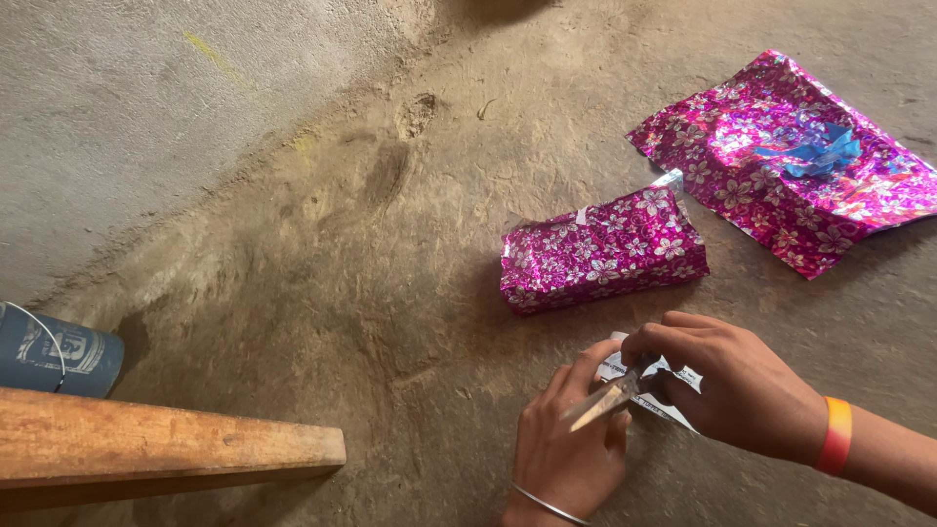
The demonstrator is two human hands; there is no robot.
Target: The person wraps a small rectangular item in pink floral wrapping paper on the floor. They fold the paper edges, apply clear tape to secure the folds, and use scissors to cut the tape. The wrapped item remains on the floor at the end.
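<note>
Landmark for this entry: the wrapped box [600, 251], covered in magenta flowered foil, lying on the bare earth floor [371, 293].

I see both hands just below the box, toward the wearer. The left hand [571, 444], thin bangle at the wrist, is curled shut around a small roll of clear tape [639, 385], mostly hidden between the hands. The right hand [737, 385], orange wristband, pinches with thumb and forefinger at the tape strip [605, 402]. The strip's long axis runs diagonally, lower-left to upper-right, its upper end pointing toward the box.

The box lies up and slightly left of the hands, apart from them, long axis roughly left to right. The right hand is marginally nearer.

Right of and beyond the box: a loose foil sheet [781, 166] carrying a blue ribbon bow [815, 154]. Far left of the box: a wooden plank [166, 444] and a blue can [59, 349].
</note>
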